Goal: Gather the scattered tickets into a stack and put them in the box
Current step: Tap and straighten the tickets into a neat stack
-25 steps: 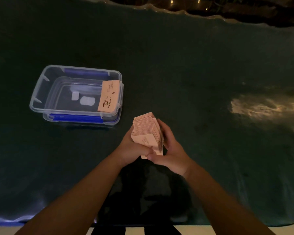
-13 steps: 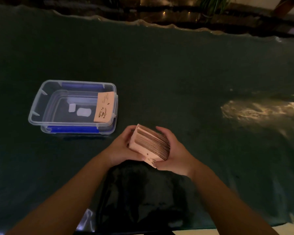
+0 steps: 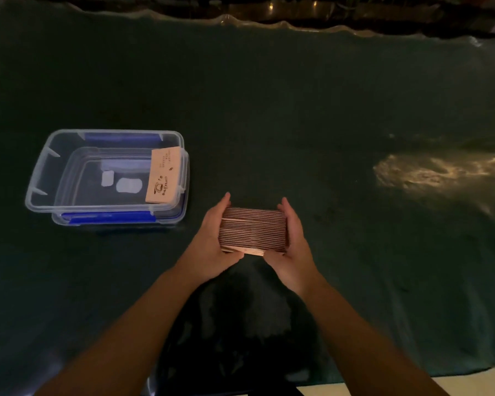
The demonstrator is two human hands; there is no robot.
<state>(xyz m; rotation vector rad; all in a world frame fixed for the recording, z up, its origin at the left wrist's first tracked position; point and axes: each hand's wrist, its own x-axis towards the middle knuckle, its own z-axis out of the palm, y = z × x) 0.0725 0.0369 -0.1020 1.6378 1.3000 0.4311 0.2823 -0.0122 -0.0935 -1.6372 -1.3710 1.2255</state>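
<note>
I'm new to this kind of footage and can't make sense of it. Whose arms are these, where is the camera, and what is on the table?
No machine here: a person wears a camera on the head, looking down at both bare hands. The left hand and right hand press a stack of tickets between them, edges up, above a dark green cloth. To the left stands a clear plastic box with blue clips. One ticket already leans inside against its right wall.
</note>
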